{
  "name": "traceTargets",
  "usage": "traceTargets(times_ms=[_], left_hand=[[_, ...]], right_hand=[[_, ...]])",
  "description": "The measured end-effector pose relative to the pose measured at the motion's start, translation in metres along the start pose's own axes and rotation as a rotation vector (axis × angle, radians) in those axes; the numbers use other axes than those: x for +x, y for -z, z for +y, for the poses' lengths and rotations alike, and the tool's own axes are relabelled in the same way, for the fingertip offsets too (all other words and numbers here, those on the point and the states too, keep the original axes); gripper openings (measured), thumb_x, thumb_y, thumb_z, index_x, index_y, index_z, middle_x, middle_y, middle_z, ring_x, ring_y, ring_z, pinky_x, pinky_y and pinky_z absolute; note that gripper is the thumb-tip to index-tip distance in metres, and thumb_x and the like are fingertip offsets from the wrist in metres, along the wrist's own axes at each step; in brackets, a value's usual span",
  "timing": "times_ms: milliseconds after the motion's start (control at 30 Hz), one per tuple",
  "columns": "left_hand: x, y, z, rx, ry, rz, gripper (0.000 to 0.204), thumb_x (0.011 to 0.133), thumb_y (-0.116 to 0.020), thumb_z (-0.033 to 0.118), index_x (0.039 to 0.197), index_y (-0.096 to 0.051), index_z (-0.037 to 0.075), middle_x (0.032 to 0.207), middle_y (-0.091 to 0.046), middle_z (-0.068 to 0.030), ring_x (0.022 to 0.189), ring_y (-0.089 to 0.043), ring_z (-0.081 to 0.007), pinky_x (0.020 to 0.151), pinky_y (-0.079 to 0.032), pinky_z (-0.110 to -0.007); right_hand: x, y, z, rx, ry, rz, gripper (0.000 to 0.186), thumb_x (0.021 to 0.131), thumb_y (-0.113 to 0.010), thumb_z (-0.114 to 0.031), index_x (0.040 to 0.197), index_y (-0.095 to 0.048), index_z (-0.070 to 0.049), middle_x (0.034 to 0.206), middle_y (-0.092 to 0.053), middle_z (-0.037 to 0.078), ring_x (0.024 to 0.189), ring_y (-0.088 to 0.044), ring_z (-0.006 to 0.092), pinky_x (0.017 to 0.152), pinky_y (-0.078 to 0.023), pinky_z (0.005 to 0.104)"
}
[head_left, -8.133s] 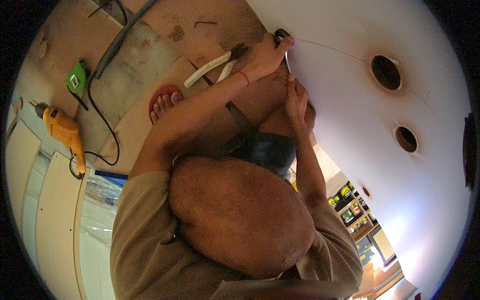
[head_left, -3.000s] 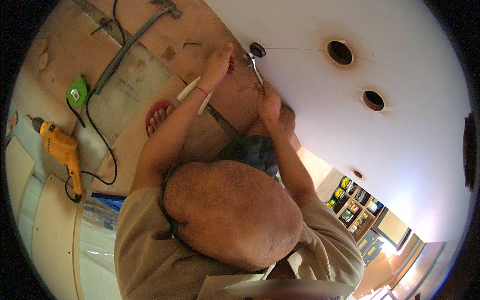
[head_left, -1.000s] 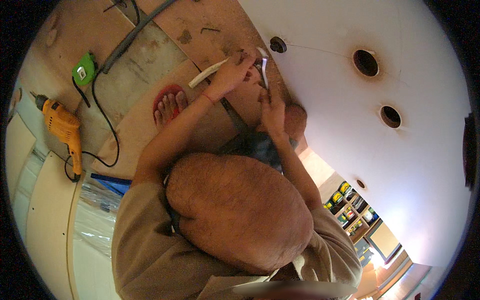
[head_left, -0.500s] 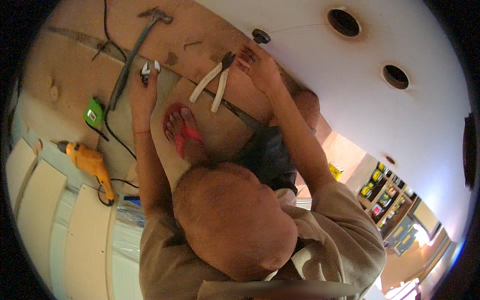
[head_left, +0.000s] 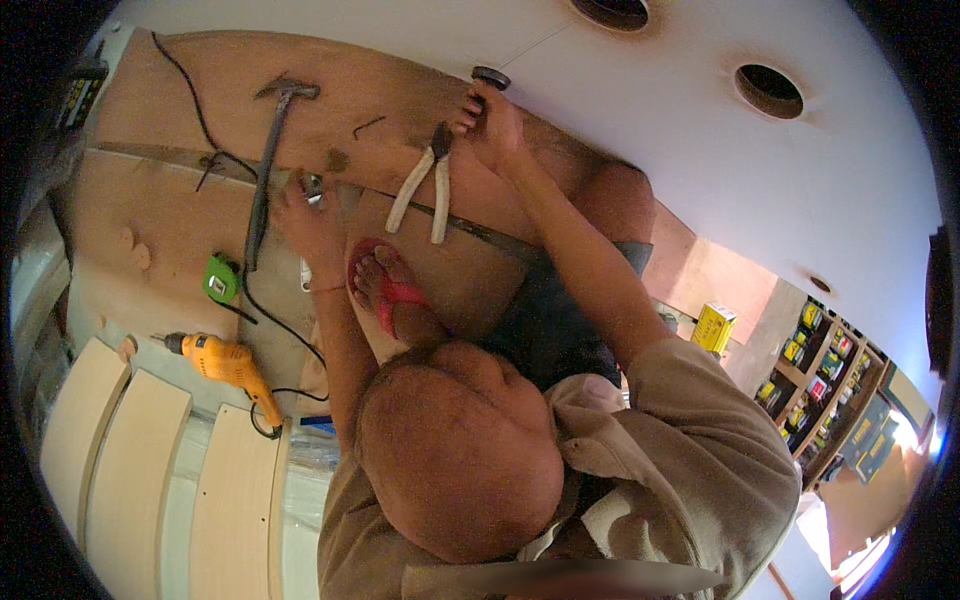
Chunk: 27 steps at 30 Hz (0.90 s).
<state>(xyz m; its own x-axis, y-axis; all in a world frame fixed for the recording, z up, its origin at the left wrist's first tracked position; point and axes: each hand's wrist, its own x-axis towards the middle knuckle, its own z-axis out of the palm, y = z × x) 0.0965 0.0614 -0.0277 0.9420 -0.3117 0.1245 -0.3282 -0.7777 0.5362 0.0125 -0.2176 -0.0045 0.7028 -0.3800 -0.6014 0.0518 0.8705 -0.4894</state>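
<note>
My left hand (head_left: 308, 225) is closed around a silver adjustable wrench (head_left: 314, 188), its jaw end showing by the fingers and the handle end near my wrist. The right hand (head_left: 492, 128) has its fingers curled, with fingertips at a dark round knob (head_left: 490, 77) against the white panel (head_left: 650, 150). How firmly they grip it is hard to see. Just left of that hand lie pliers with pale handles (head_left: 425, 190), handles apart. A claw hammer (head_left: 271, 165) rests beyond my left hand. Below the pliers shows my foot in a red flip-flop (head_left: 388, 285).
An orange corded drill (head_left: 225, 362) and a green tape measure (head_left: 220, 278) lie at left, with a black cord (head_left: 200, 115) running past. Pale curved boards (head_left: 235, 490) lie lower left. The white panel has round holes with browned rims. A yellow box (head_left: 713, 326) stands right, near shelves (head_left: 820, 380).
My left hand has turned over the wrench, which now shows less of its jaws. The right hand stays by the knob, which appears tilted differently. The whole view has shifted.
</note>
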Motion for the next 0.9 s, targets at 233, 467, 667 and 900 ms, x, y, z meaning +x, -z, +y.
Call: traceTargets(times_ms=[233, 467, 667, 900], left_hand=[[0.017, -0.013, 0.009, 0.102, -0.153, 0.011, 0.048, 0.085, -0.072, 0.033, 0.121, -0.062, 0.002, 0.117, -0.062, -0.0209, 0.107, -0.057, -0.0405, 0.095, -0.042, -0.052], [0.038, -0.009, -0.035, 0.322, 0.088, 0.219, 0.044, 0.086, -0.068, 0.03, 0.12, -0.059, 0.004, 0.112, -0.062, -0.0197, 0.11, -0.055, -0.0394, 0.092, -0.042, -0.054], [0.047, 0.013, -0.047, 0.299, 0.148, -0.058, 0.042, 0.09, -0.064, 0.033, 0.118, -0.059, 0.002, 0.103, -0.065, -0.0228, 0.096, -0.062, -0.0437, 0.08, -0.051, -0.052], [0.044, 0.022, -0.037, 0.054, 0.21, -0.246, 0.036, 0.095, -0.06, 0.032, 0.114, -0.06, 0.001, 0.098, -0.068, -0.0264, 0.092, -0.065, -0.0453, 0.077, -0.051, -0.051]], right_hand=[[-0.007, -0.01, 0.006, -0.105, 0.087, 0.115, 0.019, 0.096, -0.058, -0.025, 0.088, -0.048, -0.011, 0.072, -0.037, -0.001, 0.062, -0.036, 0.0141, 0.057, -0.035, 0.0312], [-0.004, -0.001, 0.001, -0.095, 0.015, -0.026, 0.018, 0.098, -0.056, -0.025, 0.091, -0.05, -0.01, 0.073, -0.043, 0.0, 0.064, -0.041, 0.0148, 0.061, -0.039, 0.0313], [-0.017, -0.008, 0.037, -1.48, 0.321, -0.096, 0.025, 0.096, -0.059, -0.022, 0.111, -0.057, -0.002, 0.082, -0.059, 0.008, 0.075, -0.058, 0.0275, 0.074, -0.049, 0.039], [0.032, -0.05, 0.076, -2.098, 0.848, -0.168, 0.034, 0.089, -0.064, -0.02, 0.117, -0.057, -0.001, 0.116, -0.054, 0.025, 0.109, -0.052, 0.045, 0.09, -0.047, 0.0507]])
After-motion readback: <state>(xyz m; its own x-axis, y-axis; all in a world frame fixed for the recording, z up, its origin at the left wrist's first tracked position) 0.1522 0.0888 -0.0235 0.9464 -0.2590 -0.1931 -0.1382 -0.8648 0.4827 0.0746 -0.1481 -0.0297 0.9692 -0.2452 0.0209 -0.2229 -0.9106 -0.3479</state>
